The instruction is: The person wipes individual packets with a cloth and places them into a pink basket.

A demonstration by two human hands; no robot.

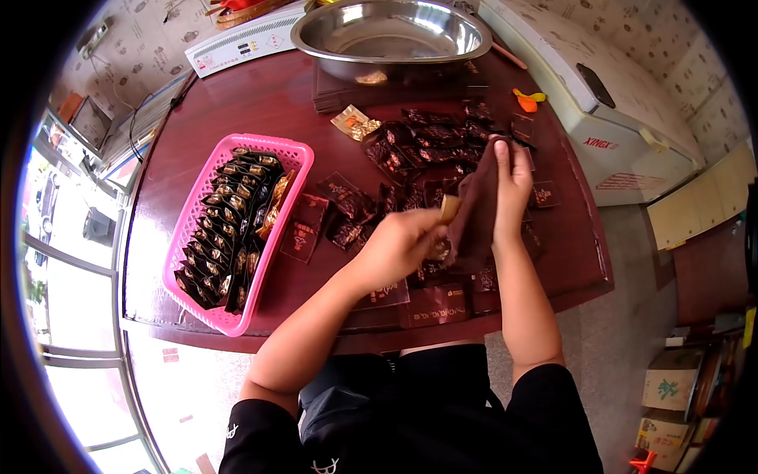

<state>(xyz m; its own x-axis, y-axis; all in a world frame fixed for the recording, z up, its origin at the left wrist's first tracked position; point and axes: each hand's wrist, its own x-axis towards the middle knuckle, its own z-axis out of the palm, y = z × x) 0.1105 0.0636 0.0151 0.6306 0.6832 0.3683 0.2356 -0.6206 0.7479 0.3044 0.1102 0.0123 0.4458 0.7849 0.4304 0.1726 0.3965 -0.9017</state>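
Observation:
My right hand (513, 186) is raised over the right part of the table, its fingers and thumb closed on the upper edge of a dark brown, cloth-like bag (477, 209) that hangs down at a slant. Just left of the bag, my left hand (404, 243) is closed around a small flat tan piece (450, 208), whose kind I cannot make out. Its far end meets the bag or lies in front of it. Beneath both hands, small dark brown packets (438, 134) lie spread in a loose heap. Part of the heap is hidden by the hands and bag.
A pink plastic basket (298, 178) at the left holds rows of black-and-gold packets. At the back stand a steel basin (391, 59) and a white appliance (245, 46). A gold packet (355, 122) lies before the basin. A white freezer (608, 150) with a phone (595, 85) borders the right side.

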